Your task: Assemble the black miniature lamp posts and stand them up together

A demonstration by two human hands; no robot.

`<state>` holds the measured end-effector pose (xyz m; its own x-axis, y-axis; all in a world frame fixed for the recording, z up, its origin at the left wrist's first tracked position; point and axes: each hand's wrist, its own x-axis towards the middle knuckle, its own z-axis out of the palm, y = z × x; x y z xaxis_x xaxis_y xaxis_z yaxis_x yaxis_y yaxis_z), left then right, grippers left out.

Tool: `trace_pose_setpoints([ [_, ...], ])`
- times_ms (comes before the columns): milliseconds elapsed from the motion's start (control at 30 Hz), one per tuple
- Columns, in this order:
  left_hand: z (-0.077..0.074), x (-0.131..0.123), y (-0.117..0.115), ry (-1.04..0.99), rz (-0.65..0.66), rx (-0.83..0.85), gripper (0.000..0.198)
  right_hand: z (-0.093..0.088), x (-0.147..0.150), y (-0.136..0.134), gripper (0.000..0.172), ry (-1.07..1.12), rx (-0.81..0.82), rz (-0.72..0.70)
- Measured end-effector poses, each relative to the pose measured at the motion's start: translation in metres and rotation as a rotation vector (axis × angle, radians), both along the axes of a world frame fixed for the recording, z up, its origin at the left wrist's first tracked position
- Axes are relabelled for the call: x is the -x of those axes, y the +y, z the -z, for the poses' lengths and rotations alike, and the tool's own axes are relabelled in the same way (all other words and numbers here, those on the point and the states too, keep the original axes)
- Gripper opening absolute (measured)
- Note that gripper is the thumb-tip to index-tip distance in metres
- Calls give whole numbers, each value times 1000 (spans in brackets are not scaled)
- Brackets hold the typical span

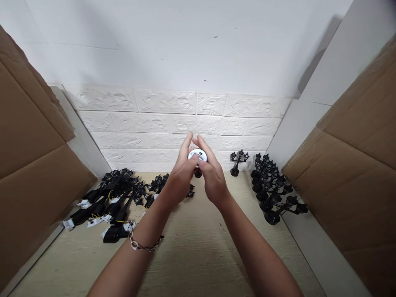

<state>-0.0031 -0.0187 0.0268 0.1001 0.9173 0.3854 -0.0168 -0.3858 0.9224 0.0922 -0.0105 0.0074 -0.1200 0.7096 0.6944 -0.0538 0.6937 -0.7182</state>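
Before a white brick wall (148,123), left hand (182,171) and right hand (214,178) grip a white disc (196,152).

I wear a silver-toned metal chain bracelet (144,248) on my left forearm (123,268), near the wrist; its open links are rounded, and it hangs loosely. My right forearm (261,255) is bare. My left hand (179,175) and right hand (214,179) are ungloved.
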Motion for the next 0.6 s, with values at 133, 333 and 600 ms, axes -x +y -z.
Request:
trace_pose_setpoints([
  [133,-6,9,4,-354,126,-20,34,-6,-13,12,38,-2,-8,26],
  [333,-19,29,7,-666,149,-58,27,6,-24,43,23,283,259,327],
  [600,-22,40,5,-698,214,-158,30,7,-19,49,6,692,792,-427],
])
